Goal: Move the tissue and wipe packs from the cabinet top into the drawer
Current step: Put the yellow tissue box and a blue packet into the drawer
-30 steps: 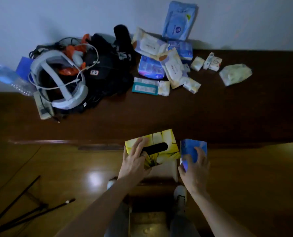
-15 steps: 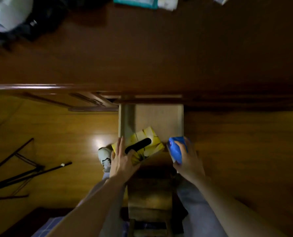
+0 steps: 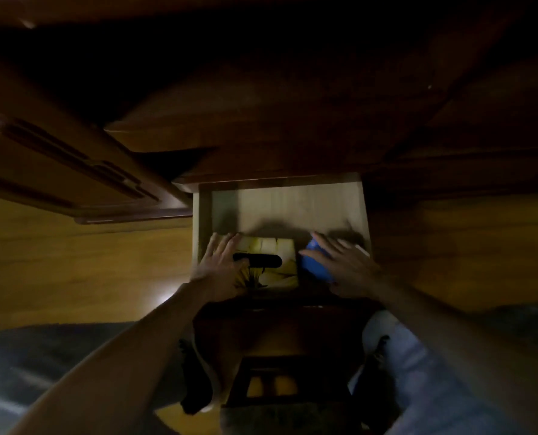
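The left hand [image 3: 219,265] lay flat, fingers spread, on the yellow cardboard tissue box [image 3: 269,262] in the pale wooden drawer [image 3: 292,208]; the right hand [image 3: 346,268] loosely cupped the blue plastic pack [image 3: 313,266] beside it. Two items appeared delivered; the cabinet top's remaining packs were out of view.

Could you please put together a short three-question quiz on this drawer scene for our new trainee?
1. True or false: the yellow tissue box lies inside the open drawer.
2. Multiple choice: what does the right hand rest on? A) a blue pack B) a water bottle C) a headset
3. Fill in: the left hand is on the tissue box's ____ end.

Key:
1. True.
2. A.
3. Left; the fingers are spread flat over the box, near its dark slot.
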### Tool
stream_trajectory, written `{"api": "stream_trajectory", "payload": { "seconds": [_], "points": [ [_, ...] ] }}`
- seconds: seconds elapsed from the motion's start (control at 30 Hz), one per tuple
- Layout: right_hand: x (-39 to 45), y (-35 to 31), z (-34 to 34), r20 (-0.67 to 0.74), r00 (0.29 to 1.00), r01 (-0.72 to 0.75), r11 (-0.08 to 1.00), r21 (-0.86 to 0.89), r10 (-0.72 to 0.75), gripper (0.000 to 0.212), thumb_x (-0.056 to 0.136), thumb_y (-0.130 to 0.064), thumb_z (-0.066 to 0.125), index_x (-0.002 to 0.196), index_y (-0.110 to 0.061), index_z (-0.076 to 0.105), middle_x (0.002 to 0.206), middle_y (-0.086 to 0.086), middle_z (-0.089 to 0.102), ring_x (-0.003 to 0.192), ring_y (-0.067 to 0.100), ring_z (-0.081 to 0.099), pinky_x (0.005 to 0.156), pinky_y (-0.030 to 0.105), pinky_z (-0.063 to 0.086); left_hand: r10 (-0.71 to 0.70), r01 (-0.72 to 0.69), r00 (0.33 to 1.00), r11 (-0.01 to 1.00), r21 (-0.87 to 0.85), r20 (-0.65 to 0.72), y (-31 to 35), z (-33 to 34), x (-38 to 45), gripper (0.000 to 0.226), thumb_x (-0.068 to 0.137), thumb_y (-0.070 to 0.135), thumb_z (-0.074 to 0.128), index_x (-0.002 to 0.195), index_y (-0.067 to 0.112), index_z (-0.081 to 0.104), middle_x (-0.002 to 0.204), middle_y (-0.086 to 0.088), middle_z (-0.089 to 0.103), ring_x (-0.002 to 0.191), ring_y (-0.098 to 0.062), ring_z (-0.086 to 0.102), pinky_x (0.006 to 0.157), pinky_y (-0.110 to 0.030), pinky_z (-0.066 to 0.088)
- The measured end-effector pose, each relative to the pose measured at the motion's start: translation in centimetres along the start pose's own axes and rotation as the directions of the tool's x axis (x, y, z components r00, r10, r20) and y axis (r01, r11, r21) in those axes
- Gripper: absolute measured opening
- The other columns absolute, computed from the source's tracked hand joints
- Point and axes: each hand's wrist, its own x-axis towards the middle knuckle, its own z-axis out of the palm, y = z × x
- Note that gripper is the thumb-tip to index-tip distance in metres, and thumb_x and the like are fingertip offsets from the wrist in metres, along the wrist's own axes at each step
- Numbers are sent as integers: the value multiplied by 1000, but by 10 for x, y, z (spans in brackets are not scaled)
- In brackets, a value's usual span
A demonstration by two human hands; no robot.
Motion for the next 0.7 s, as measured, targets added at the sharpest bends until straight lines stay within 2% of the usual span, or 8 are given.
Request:
{"api": "stream_trajectory", "payload": {
  "seconds": [0.07,0.13,0.23,0.33,0.4,0.5,0.57,0.7],
  "points": [
    [17,-6,12,23,1000,12,999,29,-13,109,77,-25,74,157,-40,0,169,9,-13,150,37,24,114,48,33,66,-65,997,998,25,-35,6,19,11,75,81,69,55,147,36,39,165,-17,-2,153,-37,-1,120,-62,-7],
    [39,-13,17,-5,1000,-27,999,39,28,111,75,-26,75,158,-39,2,169,8,-12,153,33,15,119,49,25,96,-98,991,995,-19,-89,11,38,17,73,76,62,65,140,37,40,162,-16,7,151,-35,8,117,-63,-6],
    [46,-23,7,-4,984,-177,984,-10,177,107,78,-36,76,160,-32,8,169,15,-8,155,36,2,121,56,17,22,-26,991,999,-31,-134,19,44,11,88,70,63,71,142,31,33,155,-14,19,146,-35,19,119,-59,4],
    [10,-34,-1,99,922,-373,927,-30,374,96,85,-56,66,160,-26,14,165,22,15,150,41,18,119,53,22,-76,71,993,996,-61,-94,25,31,-19,98,80,60,69,152,14,21,153,-19,29,142,-38,29,120,-54,14],
    [-8,-34,4,194,870,-463,886,7,453,97,81,-67,63,158,-29,18,160,20,26,143,42,29,114,46,28,-137,123,989,970,-209,-54,11,25,-23,94,88,58,63,156,14,15,156,-18,32,145,-37,29,119,-50,16],
    [-13,-34,-4,163,855,-510,854,102,492,100,72,-75,66,153,-32,25,154,14,38,135,39,41,106,42,39,-230,205,972,928,-311,-46,-14,11,-24,82,95,59,49,158,22,13,161,-14,31,148,-36,25,120,-50,16],
    [-12,-39,-4,214,829,-552,818,162,517,108,69,-82,60,156,-33,19,161,11,25,141,40,33,109,47,36,-198,201,980,953,-228,35,-7,11,-27,88,94,62,51,159,21,8,164,-13,22,150,-36,20,121,-50,14],
    [2,-42,12,235,805,-584,798,147,545,113,70,-92,45,159,-35,7,168,10,2,146,45,25,113,53,33,-152,118,984,942,-314,-88,17,11,-5,105,85,71,56,160,23,1,167,-10,11,153,-30,11,122,-49,10]
  ]
}}
